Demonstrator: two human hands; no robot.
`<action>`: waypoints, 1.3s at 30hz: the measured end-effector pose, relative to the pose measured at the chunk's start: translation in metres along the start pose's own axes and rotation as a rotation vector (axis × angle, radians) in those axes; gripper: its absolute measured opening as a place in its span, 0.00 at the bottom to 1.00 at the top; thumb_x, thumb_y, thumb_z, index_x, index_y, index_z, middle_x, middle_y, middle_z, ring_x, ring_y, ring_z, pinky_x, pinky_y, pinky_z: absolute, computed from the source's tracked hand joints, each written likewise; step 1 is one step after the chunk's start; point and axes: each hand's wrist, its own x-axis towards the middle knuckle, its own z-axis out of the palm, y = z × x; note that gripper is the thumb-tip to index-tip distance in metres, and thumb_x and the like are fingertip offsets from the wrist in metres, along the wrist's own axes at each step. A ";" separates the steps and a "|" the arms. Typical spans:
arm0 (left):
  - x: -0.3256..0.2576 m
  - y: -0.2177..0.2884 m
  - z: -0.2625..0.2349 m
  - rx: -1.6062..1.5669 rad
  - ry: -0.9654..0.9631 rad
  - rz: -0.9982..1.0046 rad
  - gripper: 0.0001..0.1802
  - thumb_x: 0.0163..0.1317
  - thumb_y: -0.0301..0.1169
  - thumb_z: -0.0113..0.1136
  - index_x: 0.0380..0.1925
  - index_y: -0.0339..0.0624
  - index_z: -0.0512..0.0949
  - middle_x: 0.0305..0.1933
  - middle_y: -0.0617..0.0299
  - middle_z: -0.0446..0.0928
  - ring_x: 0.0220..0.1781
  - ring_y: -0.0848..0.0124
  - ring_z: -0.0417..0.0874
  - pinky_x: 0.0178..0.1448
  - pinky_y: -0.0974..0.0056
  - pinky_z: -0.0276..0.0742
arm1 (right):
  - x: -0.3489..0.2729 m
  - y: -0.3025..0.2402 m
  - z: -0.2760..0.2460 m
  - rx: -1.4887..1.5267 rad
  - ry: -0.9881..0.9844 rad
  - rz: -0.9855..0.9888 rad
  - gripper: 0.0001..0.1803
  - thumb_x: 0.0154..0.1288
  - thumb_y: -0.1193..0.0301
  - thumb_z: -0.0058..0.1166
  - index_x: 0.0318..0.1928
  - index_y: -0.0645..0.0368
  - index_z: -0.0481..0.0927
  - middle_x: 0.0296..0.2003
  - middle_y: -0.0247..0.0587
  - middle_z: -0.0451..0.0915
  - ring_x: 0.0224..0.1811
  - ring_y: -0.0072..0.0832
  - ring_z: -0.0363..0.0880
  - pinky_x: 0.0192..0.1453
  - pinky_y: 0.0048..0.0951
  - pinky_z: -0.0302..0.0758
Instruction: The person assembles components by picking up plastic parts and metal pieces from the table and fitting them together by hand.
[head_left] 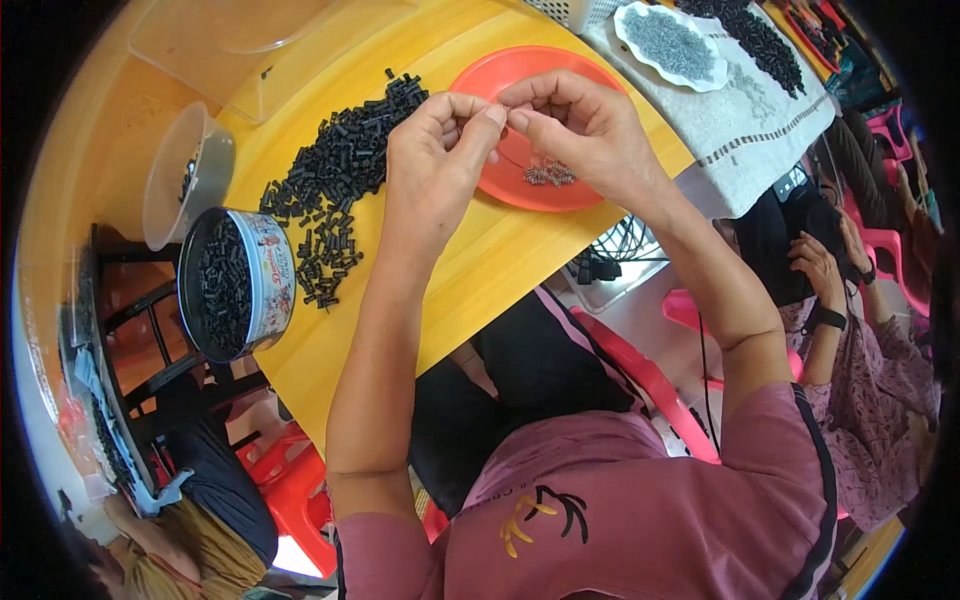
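My left hand (432, 165) and my right hand (592, 130) meet over a round orange-red plate (515, 70). Thumb and forefinger of each are pinched together at the same spot, on something too small to make out. Inside the plate, below my right hand, lies a small heap of metal pieces that look like springs (550, 174). Left of my left hand, a long pile of short black plastic pieces (335, 160) spreads over the yellow table (470, 262).
A round tin (270, 275) of black pieces stands at the table's left edge, beside a clear tub (218, 165). At the far right a scalloped white dish (718, 75) of small clear pieces rests on a pale cloth (740, 165). Other people sit on both sides.
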 end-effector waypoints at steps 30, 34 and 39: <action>-0.183 0.002 -0.134 0.147 0.446 -0.338 0.09 0.67 0.32 0.60 0.39 0.36 0.81 0.31 0.67 0.79 0.26 0.83 0.71 0.30 0.77 0.64 | -0.008 -0.021 0.053 -0.588 -0.276 -0.116 0.09 0.64 0.71 0.57 0.41 0.63 0.81 0.33 0.44 0.81 0.31 0.28 0.82 0.36 0.28 0.77; -0.188 -0.004 -0.120 0.084 0.456 -0.283 0.09 0.66 0.31 0.60 0.39 0.36 0.81 0.31 0.66 0.80 0.27 0.83 0.72 0.32 0.76 0.66 | -0.004 -0.006 0.110 -0.551 -0.381 -0.200 0.09 0.62 0.71 0.57 0.38 0.64 0.81 0.32 0.46 0.80 0.30 0.38 0.81 0.37 0.35 0.77; -0.190 -0.009 -0.109 0.026 0.500 -0.221 0.08 0.67 0.30 0.60 0.39 0.36 0.81 0.31 0.65 0.80 0.29 0.83 0.73 0.33 0.76 0.69 | 0.010 0.026 0.146 -0.657 -0.284 -0.210 0.10 0.60 0.67 0.58 0.35 0.61 0.82 0.32 0.44 0.81 0.33 0.40 0.82 0.37 0.38 0.77</action>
